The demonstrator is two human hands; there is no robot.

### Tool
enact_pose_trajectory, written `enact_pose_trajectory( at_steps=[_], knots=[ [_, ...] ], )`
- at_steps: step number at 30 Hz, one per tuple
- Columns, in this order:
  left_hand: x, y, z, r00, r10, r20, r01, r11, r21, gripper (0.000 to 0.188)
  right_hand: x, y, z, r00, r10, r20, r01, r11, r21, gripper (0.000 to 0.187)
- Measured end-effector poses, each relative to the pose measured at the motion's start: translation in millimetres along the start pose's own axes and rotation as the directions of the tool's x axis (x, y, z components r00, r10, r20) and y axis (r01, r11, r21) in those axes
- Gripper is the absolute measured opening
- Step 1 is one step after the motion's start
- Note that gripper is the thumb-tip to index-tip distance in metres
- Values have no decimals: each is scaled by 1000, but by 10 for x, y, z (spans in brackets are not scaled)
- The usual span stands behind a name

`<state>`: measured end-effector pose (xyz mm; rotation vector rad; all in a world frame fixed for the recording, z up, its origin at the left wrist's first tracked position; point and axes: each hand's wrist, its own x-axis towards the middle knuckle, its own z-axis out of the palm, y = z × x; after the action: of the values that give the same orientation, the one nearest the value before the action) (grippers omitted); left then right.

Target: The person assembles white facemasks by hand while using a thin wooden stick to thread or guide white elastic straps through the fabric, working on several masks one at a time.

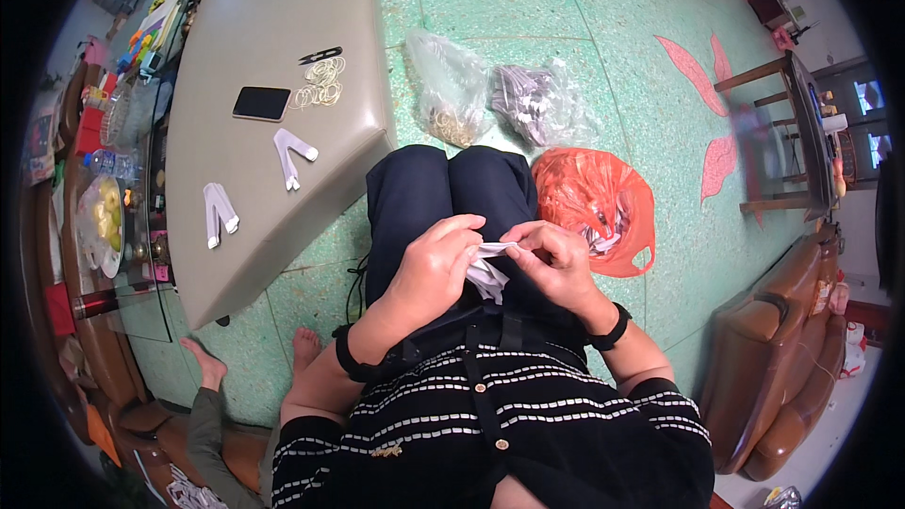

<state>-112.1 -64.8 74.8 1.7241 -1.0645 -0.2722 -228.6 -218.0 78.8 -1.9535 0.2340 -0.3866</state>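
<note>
Over my lap, my left hand [434,262] and my right hand [556,266] face each other, both closed with fingertips pinching a folded white strip [493,250] stretched between them. More white strips [486,281] hang below it, near my left fingers; whether they are joined to it I cannot tell. To the left, on the beige padded bench [273,9], lie two bent white strip bundles [298,153] [219,214]. Beyond them are a phone [262,104], a heap of cream rubber bands [321,83] and black thread snips [320,56].
Ahead on the green floor sit a clear bag of rubber bands [448,99] and a clear bag of strips [533,104]. A red plastic bag [599,184] with strips stands right of my knees. Another person's bare foot [204,363] is lower left; a brown sofa [768,358] is right.
</note>
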Motion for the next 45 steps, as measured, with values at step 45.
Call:
enact_pose_trajectory(
  at_steps=[45],
  knots=[
    [114,-77,-18,927,-4,375,62,988,-144,4,-82,-20,-71,967,125,223,-127,992,-9,10]
  ],
)
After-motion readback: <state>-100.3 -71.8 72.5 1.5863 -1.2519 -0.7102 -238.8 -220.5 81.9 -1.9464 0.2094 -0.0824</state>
